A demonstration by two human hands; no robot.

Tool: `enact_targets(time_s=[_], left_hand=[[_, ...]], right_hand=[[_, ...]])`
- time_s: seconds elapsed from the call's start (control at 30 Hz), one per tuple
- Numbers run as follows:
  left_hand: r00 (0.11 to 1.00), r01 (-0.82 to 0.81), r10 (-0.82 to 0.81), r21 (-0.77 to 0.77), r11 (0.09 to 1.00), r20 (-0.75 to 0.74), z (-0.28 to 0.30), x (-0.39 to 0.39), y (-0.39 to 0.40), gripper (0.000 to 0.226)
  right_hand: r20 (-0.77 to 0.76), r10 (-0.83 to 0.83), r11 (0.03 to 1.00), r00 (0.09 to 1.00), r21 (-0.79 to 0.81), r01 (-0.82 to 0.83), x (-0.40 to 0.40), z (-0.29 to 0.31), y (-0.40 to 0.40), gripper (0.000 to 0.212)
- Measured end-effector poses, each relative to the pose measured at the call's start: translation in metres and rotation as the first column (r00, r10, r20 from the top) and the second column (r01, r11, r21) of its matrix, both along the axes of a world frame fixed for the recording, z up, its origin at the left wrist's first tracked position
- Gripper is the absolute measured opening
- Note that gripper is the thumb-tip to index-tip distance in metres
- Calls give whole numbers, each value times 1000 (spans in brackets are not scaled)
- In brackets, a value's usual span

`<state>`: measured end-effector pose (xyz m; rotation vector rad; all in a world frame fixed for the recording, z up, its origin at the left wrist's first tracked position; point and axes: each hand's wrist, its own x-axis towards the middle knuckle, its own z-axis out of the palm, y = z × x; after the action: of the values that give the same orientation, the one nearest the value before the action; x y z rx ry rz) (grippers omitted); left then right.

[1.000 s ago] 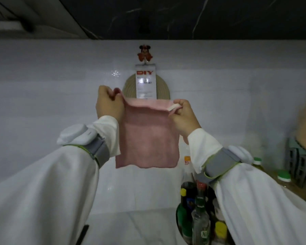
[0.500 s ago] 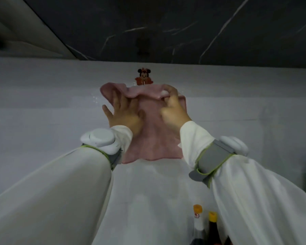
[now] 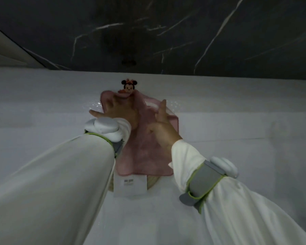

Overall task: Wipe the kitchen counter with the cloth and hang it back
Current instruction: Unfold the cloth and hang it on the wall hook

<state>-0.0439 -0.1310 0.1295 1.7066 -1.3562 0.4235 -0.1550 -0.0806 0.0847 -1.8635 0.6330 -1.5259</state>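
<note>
A pink cloth (image 3: 145, 156) hangs flat against the white tiled wall (image 3: 245, 110), its top edge bunched at a small cartoon-mouse hook (image 3: 129, 85). My left hand (image 3: 118, 112) lies on the cloth's upper left part, thumb spread to the left, fingertips tucked into the fold right under the hook. My right hand (image 3: 163, 131) is in front of the cloth's right side with its fingers apart and one finger pointing up; it grips nothing. The counter is out of view.
A white label card (image 3: 130, 184) and the rim of a round beige mat (image 3: 153, 181) show below the cloth, hanging behind it. A dark marbled cabinet underside (image 3: 166, 32) runs overhead. Both arms wear white sleeves with grey wrist bands.
The cloth went from being held spread in the air by both hands to lying against the wall at the hook. My right hand has let go and drawn back; the view tilted upward.
</note>
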Motion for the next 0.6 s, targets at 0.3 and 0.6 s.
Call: enact_targets(time_s=[0.3,0.6], left_hand=[[998,28,-25,-62,998,54,10,6,7,54],[989,-37,28,-60,998,-145,-46,13,29,74]], right_hand=[[-152,-263,964,953,-11,265,9,-36,-20,93],[-198,-325,941,925,31,337,10,-64,3,58]])
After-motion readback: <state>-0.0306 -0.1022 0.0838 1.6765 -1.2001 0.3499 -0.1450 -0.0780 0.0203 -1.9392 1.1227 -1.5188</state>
